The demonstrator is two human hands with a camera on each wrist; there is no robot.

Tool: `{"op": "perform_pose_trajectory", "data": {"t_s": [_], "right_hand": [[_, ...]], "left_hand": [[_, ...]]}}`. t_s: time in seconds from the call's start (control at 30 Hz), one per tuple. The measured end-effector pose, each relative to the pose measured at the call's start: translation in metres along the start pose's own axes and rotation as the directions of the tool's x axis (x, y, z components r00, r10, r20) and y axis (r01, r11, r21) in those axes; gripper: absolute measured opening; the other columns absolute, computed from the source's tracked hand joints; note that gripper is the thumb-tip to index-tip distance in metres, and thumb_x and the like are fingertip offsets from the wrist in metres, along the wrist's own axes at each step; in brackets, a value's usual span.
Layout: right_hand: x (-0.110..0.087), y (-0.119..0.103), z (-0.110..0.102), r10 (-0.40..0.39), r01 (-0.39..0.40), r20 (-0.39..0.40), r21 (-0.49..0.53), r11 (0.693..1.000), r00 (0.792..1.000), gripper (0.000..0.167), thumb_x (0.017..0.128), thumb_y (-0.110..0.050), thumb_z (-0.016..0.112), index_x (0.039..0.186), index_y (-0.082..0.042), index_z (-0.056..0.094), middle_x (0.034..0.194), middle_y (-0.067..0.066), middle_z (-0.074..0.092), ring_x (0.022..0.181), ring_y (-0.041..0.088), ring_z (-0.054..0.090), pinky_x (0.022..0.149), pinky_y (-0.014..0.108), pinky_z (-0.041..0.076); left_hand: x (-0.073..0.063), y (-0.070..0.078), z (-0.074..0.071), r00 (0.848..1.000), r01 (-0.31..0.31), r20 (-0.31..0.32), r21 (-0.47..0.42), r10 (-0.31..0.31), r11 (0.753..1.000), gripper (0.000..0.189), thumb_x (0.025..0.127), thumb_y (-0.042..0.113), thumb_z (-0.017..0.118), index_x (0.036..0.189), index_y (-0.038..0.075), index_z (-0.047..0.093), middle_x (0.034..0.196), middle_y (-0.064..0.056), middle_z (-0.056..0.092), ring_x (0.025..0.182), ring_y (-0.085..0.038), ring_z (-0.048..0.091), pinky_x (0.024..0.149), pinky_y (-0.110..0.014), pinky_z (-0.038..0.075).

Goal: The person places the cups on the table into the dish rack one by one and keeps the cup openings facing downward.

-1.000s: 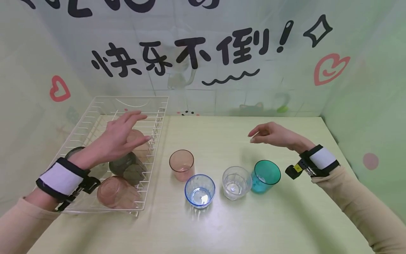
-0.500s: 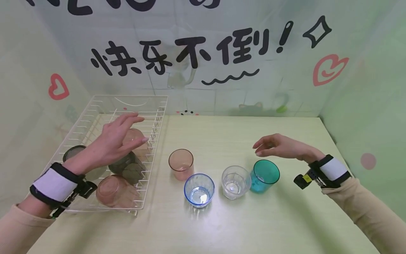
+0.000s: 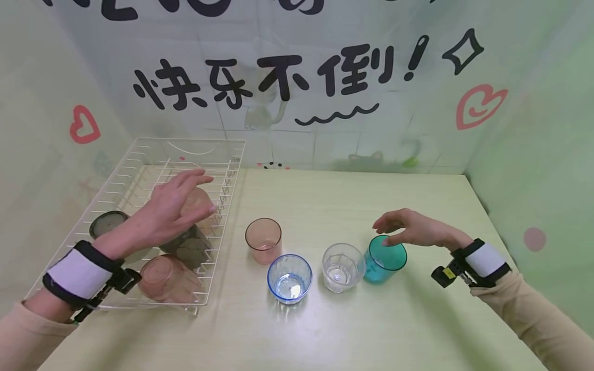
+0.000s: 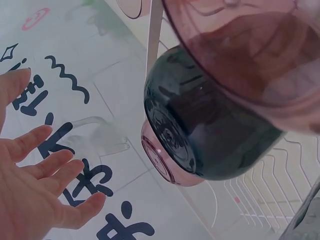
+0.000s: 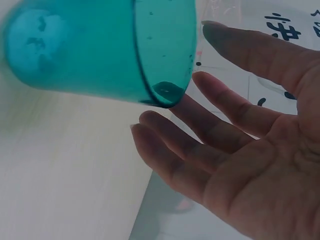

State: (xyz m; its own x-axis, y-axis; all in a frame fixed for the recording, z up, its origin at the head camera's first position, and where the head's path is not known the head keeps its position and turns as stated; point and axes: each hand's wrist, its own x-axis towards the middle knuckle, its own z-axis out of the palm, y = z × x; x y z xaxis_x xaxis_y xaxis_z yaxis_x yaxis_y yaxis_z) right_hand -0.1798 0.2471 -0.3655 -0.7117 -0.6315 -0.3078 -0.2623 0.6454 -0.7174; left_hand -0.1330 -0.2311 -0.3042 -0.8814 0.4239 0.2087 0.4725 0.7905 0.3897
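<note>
My right hand (image 3: 415, 229) hovers at the back rim of an upright teal glass (image 3: 385, 268). Its fingers are loosely bent, with the thumb over the glass mouth in the head view. In the right wrist view, the fingers (image 5: 155, 142) lie beside the teal glass's rim without gripping it. Above the white wire rack (image 3: 190, 138), my left hand (image 3: 169, 211) is spread and holds nothing. Under and around it lie a pink glass (image 3: 162, 281), dark grey glasses (image 3: 109, 221) and another pinkish glass (image 3: 199, 198), partly covered by the hand.
A clear glass (image 3: 343, 268) stands immediately left of the teal one. Farther left are a blue-rimmed glass (image 3: 290, 278) and a pink tumbler (image 3: 263, 242), both upright on the pale table (image 3: 325, 201). Printed curtains enclose the back and sides.
My right hand has come down and toward me, from behind the teal glass to its rim. The left hand has barely shifted above the rack. The glasses stay put.
</note>
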Motion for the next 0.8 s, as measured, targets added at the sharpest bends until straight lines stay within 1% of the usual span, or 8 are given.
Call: {"op": "perform_pose_trajectory", "data": {"t_s": [0.17,0.3,0.4,0.5,0.57,0.8], "right_hand": [[-0.001,0.002,0.005,0.015,-0.014,0.007,-0.008,1.0,1.0,0.041,0.088,-0.017,0.066,0.122,0.004,0.056,0.122,0.021,0.061,0.114,0.04,0.057,0.09,0.044,0.051],[0.0,0.003,0.009,0.067,-0.068,0.023,0.016,0.998,0.997,0.041,0.089,-0.015,0.065,0.122,0.006,0.054,0.124,0.027,0.057,0.11,0.041,0.058,0.078,0.039,0.056],[0.001,0.004,0.009,0.105,-0.106,0.028,0.033,0.994,0.994,0.041,0.089,-0.015,0.065,0.122,0.007,0.054,0.122,0.029,0.057,0.103,0.035,0.063,0.07,0.034,0.057],[0.001,0.005,0.01,0.123,-0.124,0.024,0.046,0.991,0.992,0.041,0.088,-0.014,0.065,0.121,0.007,0.054,0.119,0.03,0.058,0.096,0.029,0.064,0.065,0.032,0.056],[0.0,0.005,0.011,0.128,-0.129,0.024,0.049,0.99,0.991,0.041,0.088,-0.013,0.065,0.121,0.007,0.054,0.118,0.031,0.058,0.092,0.027,0.065,0.063,0.032,0.057],[-0.001,0.01,0.015,0.142,-0.143,0.018,0.062,0.988,0.99,0.041,0.087,-0.01,0.065,0.122,0.008,0.053,0.118,0.029,0.058,0.085,0.021,0.064,0.06,0.031,0.056]], "left_hand": [[-0.001,0.003,0.003,1.0,-0.01,-0.01,0.001,0.01,1.0,0.052,0.09,0.021,0.065,0.133,-0.001,0.045,0.141,-0.025,0.037,0.128,-0.047,0.036,0.097,-0.068,0.023],[-0.002,0.005,0.005,0.999,-0.03,-0.026,-0.009,0.03,0.999,0.052,0.088,0.018,0.066,0.132,-0.001,0.046,0.14,-0.024,0.038,0.127,-0.046,0.037,0.095,-0.069,0.024],[-0.003,0.006,0.006,0.998,-0.047,-0.036,-0.012,0.047,0.999,0.052,0.087,0.016,0.067,0.131,-0.001,0.047,0.14,-0.024,0.039,0.126,-0.046,0.038,0.094,-0.069,0.024],[-0.003,0.006,0.006,0.997,-0.057,-0.043,-0.006,0.057,0.998,0.052,0.086,0.016,0.068,0.131,-0.001,0.047,0.139,-0.024,0.04,0.126,-0.045,0.039,0.093,-0.069,0.026],[-0.003,0.005,0.006,0.997,-0.061,-0.044,-0.006,0.061,0.998,0.052,0.086,0.016,0.068,0.131,-0.001,0.047,0.139,-0.024,0.04,0.126,-0.045,0.039,0.092,-0.069,0.026],[-0.004,0.006,0.006,0.999,-0.034,-0.006,-0.028,0.034,0.999,0.053,0.089,0.021,0.065,0.133,0.0,0.045,0.141,-0.024,0.037,0.127,-0.047,0.037,0.094,-0.065,0.025]]}}
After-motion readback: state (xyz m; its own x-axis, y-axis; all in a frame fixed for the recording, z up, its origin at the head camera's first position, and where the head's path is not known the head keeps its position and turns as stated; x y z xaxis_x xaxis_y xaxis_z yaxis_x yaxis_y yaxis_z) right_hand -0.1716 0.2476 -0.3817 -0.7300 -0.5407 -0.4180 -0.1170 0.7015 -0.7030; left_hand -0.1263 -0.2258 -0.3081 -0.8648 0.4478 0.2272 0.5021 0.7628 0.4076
